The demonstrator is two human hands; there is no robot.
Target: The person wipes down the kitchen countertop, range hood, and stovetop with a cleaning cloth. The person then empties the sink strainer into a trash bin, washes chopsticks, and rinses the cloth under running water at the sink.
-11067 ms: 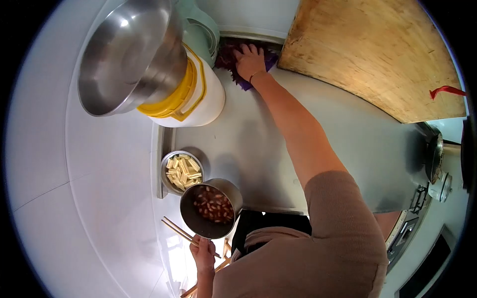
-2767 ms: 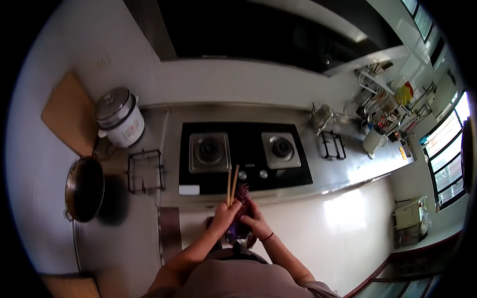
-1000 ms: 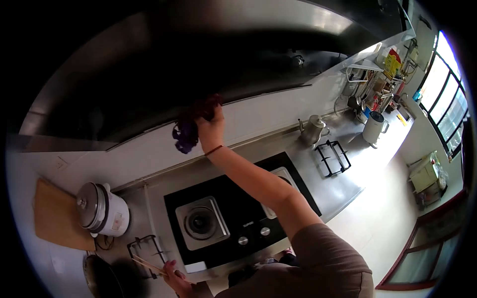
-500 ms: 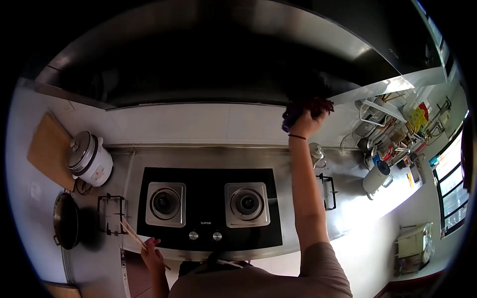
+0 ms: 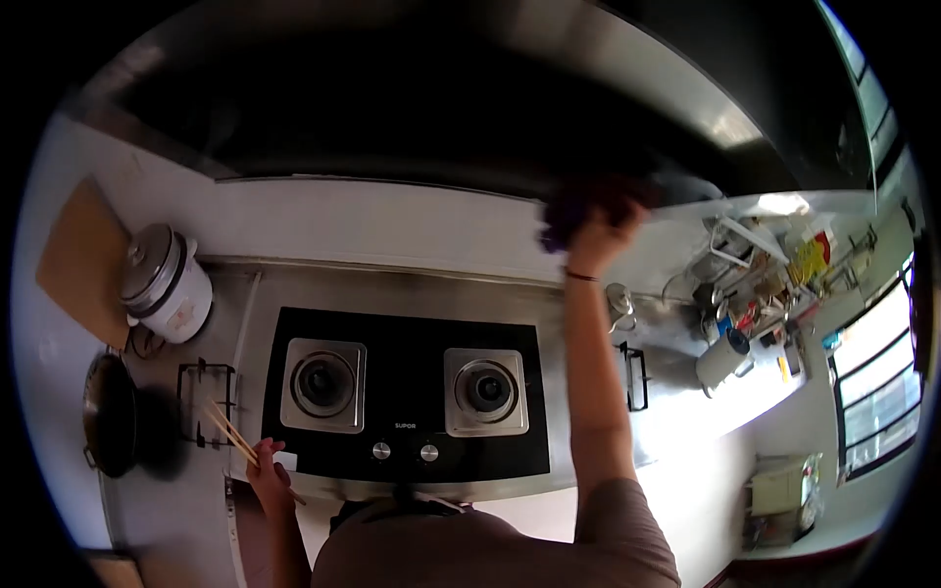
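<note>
While the person's right hand [image 5: 598,245] blurs with motion at far right, fingers bunched round a purple cloth [image 5: 564,221] near the range hood [image 5: 392,127], contact too dim to tell, the left hand [image 5: 271,477] pinches chopsticks [image 5: 233,432] beside the near left corner of the stove [image 5: 404,377].

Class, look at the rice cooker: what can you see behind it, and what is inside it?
Behind the rice cooker, to its left, stands a brown board, its near edge partly covered by the cooker. The lid is on, so the inside cannot be seen.
</note>
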